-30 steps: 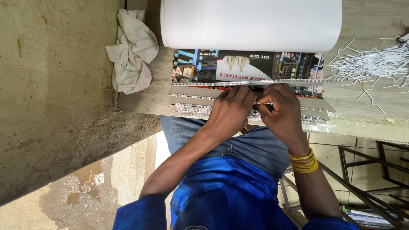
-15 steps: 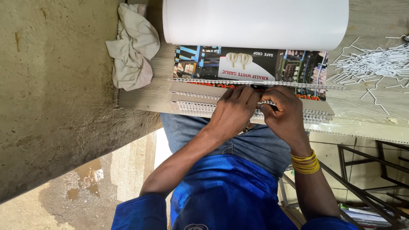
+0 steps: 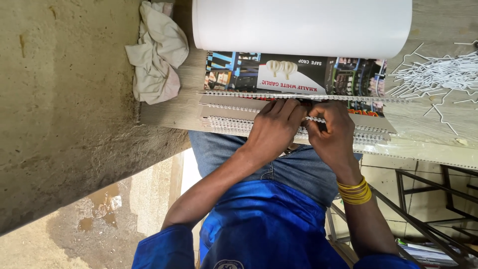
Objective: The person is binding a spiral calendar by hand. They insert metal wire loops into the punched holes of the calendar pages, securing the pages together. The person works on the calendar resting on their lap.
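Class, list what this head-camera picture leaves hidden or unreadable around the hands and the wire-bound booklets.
- Head view: the left hand and right hand cover the spot they work on the wire-bound booklets.
- The white sheet is cut by the top edge.
- The white wire offcuts run off the right edge.

Bare bench between cloth (image 3: 158, 50) and wire scraps (image 3: 438, 74) — booklets (image 3: 294, 74) block it.

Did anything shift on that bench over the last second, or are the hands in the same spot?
Almost nothing changed. The left hand and right hand stay side by side on the wire spine of the booklets, the right still pinching it. The rag, white roll and wire clippings lie as before.
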